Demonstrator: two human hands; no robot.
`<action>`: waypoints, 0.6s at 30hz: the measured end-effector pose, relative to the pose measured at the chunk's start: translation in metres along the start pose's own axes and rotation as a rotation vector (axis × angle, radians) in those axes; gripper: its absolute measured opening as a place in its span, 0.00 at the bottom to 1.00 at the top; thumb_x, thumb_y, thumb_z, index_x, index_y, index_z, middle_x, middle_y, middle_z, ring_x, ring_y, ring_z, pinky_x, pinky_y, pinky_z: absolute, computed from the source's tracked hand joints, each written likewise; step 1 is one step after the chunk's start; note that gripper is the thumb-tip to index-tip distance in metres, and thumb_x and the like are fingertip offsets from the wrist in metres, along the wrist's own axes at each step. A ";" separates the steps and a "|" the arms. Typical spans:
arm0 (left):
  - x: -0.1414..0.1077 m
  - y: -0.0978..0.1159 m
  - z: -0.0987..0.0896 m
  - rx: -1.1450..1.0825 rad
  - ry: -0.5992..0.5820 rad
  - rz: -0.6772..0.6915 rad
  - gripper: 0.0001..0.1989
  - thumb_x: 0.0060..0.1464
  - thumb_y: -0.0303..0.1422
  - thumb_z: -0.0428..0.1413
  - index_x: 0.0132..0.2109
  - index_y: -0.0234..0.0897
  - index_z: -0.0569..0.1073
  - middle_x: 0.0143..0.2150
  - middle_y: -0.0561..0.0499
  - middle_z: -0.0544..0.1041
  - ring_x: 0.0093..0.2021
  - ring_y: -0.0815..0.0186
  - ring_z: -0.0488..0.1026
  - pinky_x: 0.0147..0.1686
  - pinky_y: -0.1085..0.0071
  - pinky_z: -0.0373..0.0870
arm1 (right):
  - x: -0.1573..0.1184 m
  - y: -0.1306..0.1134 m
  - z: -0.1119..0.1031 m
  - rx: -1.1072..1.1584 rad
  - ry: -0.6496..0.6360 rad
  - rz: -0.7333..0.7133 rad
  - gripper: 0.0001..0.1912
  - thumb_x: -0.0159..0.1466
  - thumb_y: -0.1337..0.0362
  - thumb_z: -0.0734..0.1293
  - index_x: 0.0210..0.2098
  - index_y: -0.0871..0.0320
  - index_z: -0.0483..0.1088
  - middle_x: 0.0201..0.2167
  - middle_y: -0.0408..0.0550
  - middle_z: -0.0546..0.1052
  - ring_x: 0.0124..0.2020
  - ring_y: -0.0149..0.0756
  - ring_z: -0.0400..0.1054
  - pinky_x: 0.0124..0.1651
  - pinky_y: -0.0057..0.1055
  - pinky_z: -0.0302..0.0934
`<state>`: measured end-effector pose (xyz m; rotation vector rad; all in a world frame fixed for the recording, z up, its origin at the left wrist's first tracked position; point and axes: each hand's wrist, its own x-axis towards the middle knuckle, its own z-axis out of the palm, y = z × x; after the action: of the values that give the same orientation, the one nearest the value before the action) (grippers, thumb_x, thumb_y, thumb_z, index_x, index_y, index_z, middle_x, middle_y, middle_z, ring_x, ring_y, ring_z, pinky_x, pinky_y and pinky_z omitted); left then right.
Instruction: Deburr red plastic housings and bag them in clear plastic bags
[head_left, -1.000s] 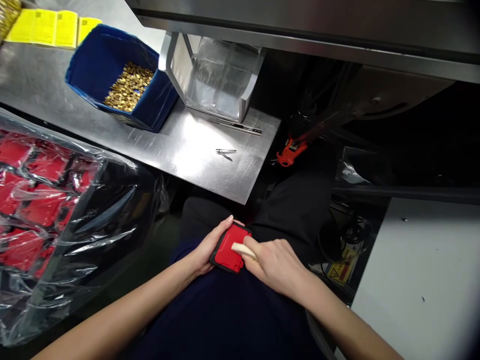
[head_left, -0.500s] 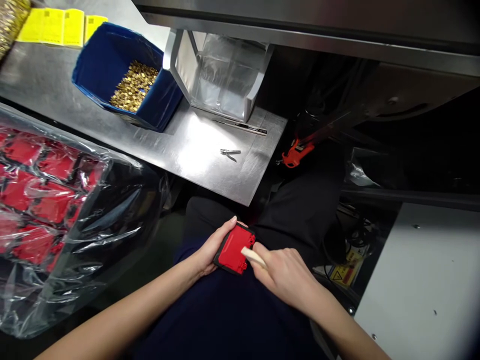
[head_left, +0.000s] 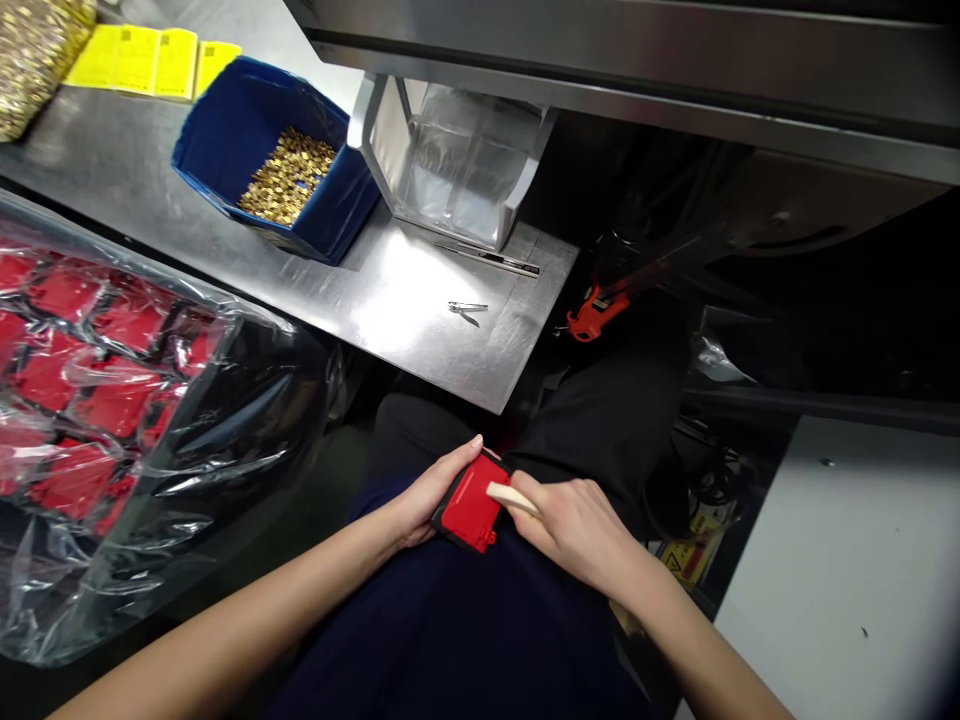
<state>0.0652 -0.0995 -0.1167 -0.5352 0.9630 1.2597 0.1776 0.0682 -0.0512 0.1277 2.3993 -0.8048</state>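
Observation:
Above my lap, my left hand is wrapped round a flat red-and-black plastic part, its thumb along the upper edge. The red face is turned up towards me, with small moulded details on its right edge. My right hand is closed round a cream-coloured stick-like handle, whose blunt end points left over the red face. Whether anything sits at the handle's other end is hidden by the fingers. The right fingertips are at the part's right edge; I cannot tell whether they touch it.
A plastic-lined box of similar red parts stands left. On the metal bench are a blue bin of small brass pieces, a grey bin with clear bags, small pliers and a slim cutter. An orange air gun hangs beyond.
The view has shifted slightly, so bench things appear further right. My right hand and the handle have moved up a little along the part's right edge. Both grips stay the same.

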 end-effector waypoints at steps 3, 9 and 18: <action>0.001 -0.002 -0.002 0.014 -0.043 -0.007 0.26 0.60 0.55 0.58 0.45 0.33 0.79 0.38 0.44 0.82 0.33 0.62 0.78 0.34 0.70 0.74 | 0.001 -0.003 0.000 0.006 -0.041 -0.037 0.02 0.72 0.62 0.63 0.42 0.51 0.67 0.27 0.37 0.80 0.26 0.35 0.75 0.28 0.32 0.39; -0.004 -0.006 -0.007 -0.051 0.004 0.019 0.25 0.59 0.54 0.58 0.44 0.35 0.78 0.36 0.46 0.82 0.31 0.65 0.77 0.33 0.72 0.73 | 0.002 -0.012 0.010 -0.010 -0.036 0.037 0.03 0.71 0.62 0.63 0.43 0.51 0.68 0.28 0.38 0.80 0.27 0.36 0.76 0.28 0.32 0.39; -0.015 0.007 -0.020 -0.260 0.051 0.078 0.27 0.61 0.54 0.57 0.47 0.32 0.78 0.34 0.43 0.83 0.30 0.60 0.79 0.32 0.68 0.77 | 0.051 -0.029 -0.036 0.048 0.136 0.055 0.09 0.74 0.56 0.59 0.43 0.52 0.67 0.30 0.41 0.80 0.29 0.37 0.75 0.30 0.29 0.46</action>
<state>0.0521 -0.1215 -0.1138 -0.7411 0.8741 1.4585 0.1099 0.0608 -0.0424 0.2743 2.4918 -0.8525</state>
